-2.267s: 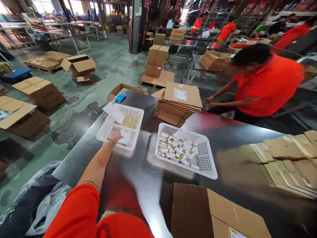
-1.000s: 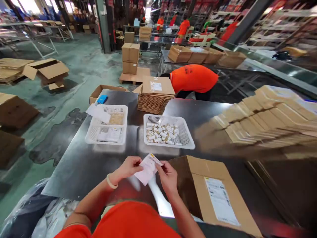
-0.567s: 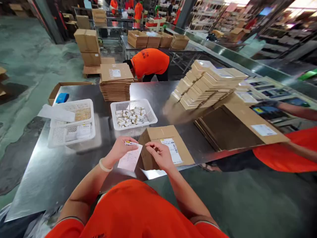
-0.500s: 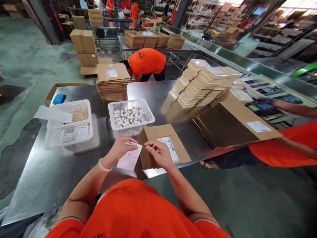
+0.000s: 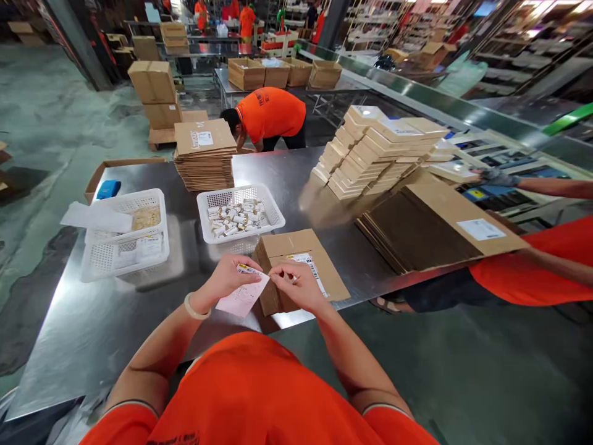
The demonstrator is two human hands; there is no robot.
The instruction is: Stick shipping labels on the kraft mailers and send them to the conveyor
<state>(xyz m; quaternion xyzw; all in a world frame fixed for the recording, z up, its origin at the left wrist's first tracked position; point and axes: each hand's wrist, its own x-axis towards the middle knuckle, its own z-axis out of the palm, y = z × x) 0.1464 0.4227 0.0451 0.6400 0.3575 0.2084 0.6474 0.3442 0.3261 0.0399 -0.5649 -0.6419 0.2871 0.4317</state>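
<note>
My left hand point(image 5: 235, 275) is closed on the top part of a printed shipping label point(image 5: 241, 299), thumb on its face. The label is pale, with a yellow mark and a barcode partly covered by my fingers. My right hand point(image 5: 299, 283) is pinched, its fingertips meeting the label's upper right corner. Just beyond my hands, a stack of flat cardboard boxes point(image 5: 286, 241) rests near the table edge, with a printed label point(image 5: 309, 267) on the top one. A white basket point(image 5: 204, 225) of small white rolls or tubes point(image 5: 238, 217) stands behind my hands.
On the metal table point(image 5: 152, 321), white baskets point(image 5: 162, 247) with papers stand left. Flat cartons point(image 5: 205, 157) are piled behind; pale boxes point(image 5: 384, 154) and large folded cartons point(image 5: 417, 232) lie right. A co-worker point(image 5: 273, 114) bends beyond the table; another point(image 5: 546, 266) works at right.
My right fingertips have come across to the label's corner, where there was a gap before. The label is tilted more. At right, the co-worker's gloved hand has shifted.
</note>
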